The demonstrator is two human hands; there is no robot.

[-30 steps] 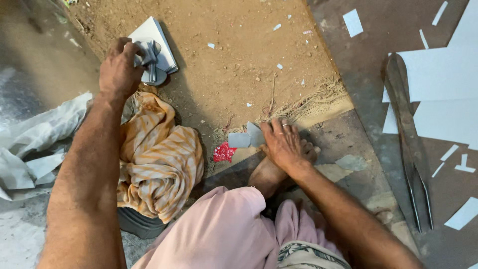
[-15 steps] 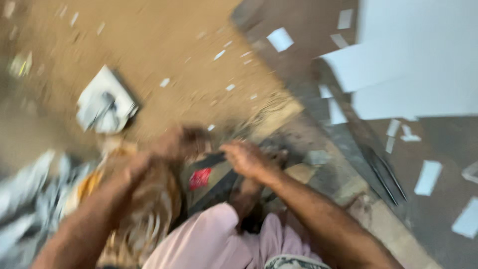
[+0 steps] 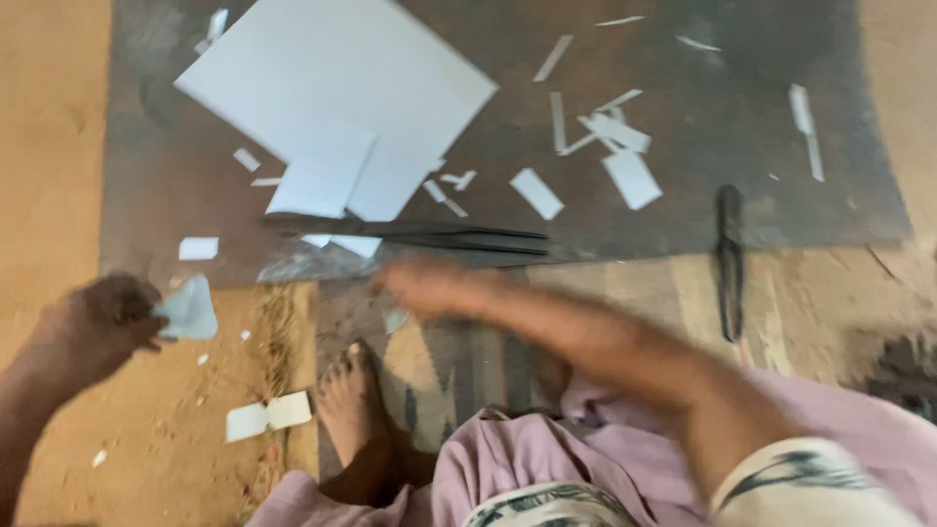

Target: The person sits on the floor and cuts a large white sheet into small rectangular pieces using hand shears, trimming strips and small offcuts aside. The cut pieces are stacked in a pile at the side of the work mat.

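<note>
My left hand point(image 3: 93, 327) is at the left over the sandy floor, pinching a small pale bluish sheet piece point(image 3: 188, 309) between its fingers. My right hand point(image 3: 422, 285) is blurred with motion, stretched across the middle near the edge of a dark mat point(image 3: 703, 185), just below a pair of long black shears point(image 3: 429, 234); it looks empty with fingers extended. A large white sheet point(image 3: 332, 98) lies on the mat above the shears. My bare foot point(image 3: 351, 400) rests on a striped rug under the right arm.
Several white offcuts point(image 3: 610, 132) are scattered on the mat. A dark long-handled tool point(image 3: 729, 259) lies at the mat's right edge. Two small white pieces point(image 3: 265, 415) sit on the sand by my foot. Pink cloth covers my lap.
The view has swung right from the sandy area to the dark mat. My left hand left the striped cloth and now holds a small pale piece; my right hand has reached out toward the shears.
</note>
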